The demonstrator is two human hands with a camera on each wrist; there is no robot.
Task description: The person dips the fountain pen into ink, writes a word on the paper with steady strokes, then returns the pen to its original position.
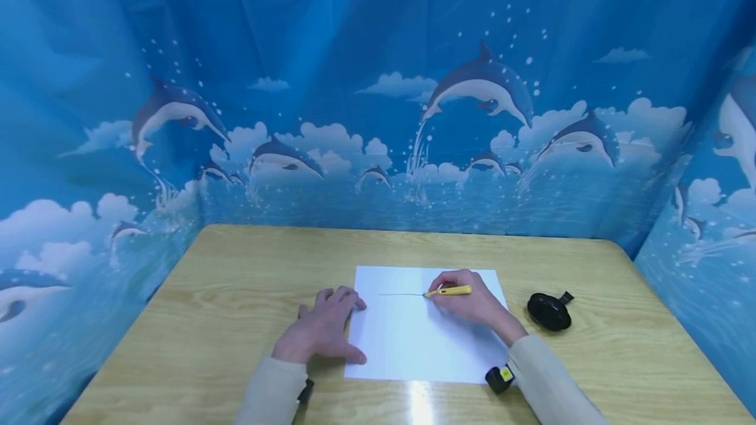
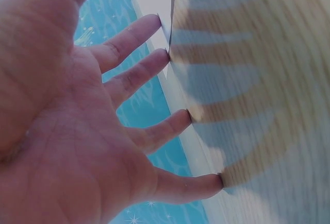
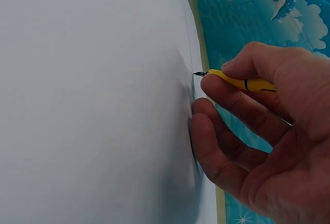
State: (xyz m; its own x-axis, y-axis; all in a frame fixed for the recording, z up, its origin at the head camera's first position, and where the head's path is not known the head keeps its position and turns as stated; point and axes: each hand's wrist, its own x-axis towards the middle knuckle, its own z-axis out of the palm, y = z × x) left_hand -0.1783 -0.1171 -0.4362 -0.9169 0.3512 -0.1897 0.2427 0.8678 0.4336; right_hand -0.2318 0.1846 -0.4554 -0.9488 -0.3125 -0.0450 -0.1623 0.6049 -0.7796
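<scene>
A white sheet of paper (image 1: 407, 340) lies on the wooden table. My right hand (image 1: 466, 297) pinches a yellow pen (image 1: 456, 290) between thumb and fingers, its dark nib (image 3: 198, 73) at the paper. From the nib a thin straight line (image 1: 396, 294) runs leftward across the upper part of the sheet. My left hand (image 1: 327, 326) is spread at the sheet's left edge, with thumb and index fingertip over the paper. In the left wrist view its other fingertips (image 2: 214, 181) press on the wood.
Right of the paper lies a black rounded object (image 1: 549, 311) with a short tab. A small black and yellow item (image 1: 499, 378) sits by the right sleeve at the paper's lower corner. A blue dolphin-print curtain (image 1: 354, 117) hangs along the far edge of the table (image 1: 236, 281).
</scene>
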